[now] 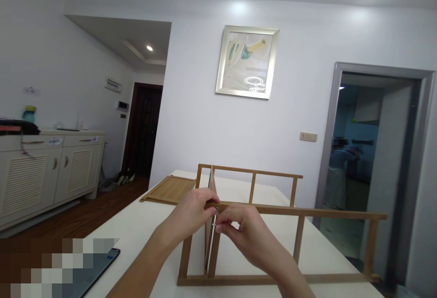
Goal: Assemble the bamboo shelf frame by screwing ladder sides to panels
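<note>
A wooden ladder-like frame stands on the white table, with a second frame behind it and a thin board between them. My left hand is closed around the top rail of the near frame at its left end. Just to the right, my right hand pinches a small metal piece, perhaps a screw or key, against the rail's underside.
A flat slatted wooden panel lies at the table's far left. A dark tablet-like slab rests at the near left edge. A white cabinet lines the left wall. A person stands beyond the doorway at the right.
</note>
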Demonstrator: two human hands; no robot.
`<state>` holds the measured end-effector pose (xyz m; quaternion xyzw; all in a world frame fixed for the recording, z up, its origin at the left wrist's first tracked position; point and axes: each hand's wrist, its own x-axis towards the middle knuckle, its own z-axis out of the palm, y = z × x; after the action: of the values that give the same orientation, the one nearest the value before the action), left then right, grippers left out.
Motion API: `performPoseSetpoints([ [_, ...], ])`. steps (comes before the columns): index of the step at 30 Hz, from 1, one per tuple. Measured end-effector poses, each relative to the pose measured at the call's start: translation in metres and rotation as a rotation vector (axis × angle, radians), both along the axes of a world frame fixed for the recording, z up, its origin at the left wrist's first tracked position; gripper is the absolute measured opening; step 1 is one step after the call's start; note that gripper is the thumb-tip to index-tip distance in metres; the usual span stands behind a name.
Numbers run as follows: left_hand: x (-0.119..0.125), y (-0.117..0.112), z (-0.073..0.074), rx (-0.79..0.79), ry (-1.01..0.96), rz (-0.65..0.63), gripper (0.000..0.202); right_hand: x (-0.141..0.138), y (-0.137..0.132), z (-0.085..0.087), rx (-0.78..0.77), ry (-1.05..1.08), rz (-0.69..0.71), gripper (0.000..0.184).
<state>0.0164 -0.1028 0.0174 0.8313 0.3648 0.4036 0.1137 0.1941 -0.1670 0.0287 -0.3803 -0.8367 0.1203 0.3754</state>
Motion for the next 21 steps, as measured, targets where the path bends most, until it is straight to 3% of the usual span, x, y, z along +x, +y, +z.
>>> performPoseSetpoints([
  [5,0.0001,-0.0025,0.0019,-0.021,0.001,-0.010,0.022,-0.0032,-0.0016,0.0020,-0.030,0.023,-0.069,0.014],
  [13,-0.0005,-0.0017,0.0022,-0.020,0.013,-0.007,0.024,-0.0034,0.0027,0.0024,-0.132,0.081,-0.054,0.014],
  [21,-0.0008,-0.0043,0.0050,-0.030,0.000,-0.028,0.021,-0.0079,0.0048,-0.0018,-0.053,0.075,-0.030,0.008],
])
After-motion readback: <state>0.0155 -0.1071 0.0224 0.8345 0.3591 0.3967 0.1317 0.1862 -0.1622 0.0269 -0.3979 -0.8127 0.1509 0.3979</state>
